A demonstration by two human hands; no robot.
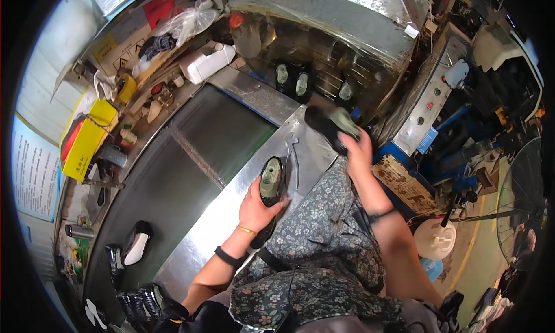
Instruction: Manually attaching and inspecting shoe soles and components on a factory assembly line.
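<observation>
1. Black shoe [270, 180] near centre, gripped in our left hand [254, 210]
2. Our right hand [358, 151] grips another shoe [324, 125] at two o'clock
3. Swinging carelessly toward one o'clock, our left might knock the silvery tool [293, 160]

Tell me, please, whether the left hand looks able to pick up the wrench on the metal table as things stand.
Probably not right now: the left hand is occupied holding a black shoe, though the wrench lies close by, uncovered, on the metal table.
</observation>
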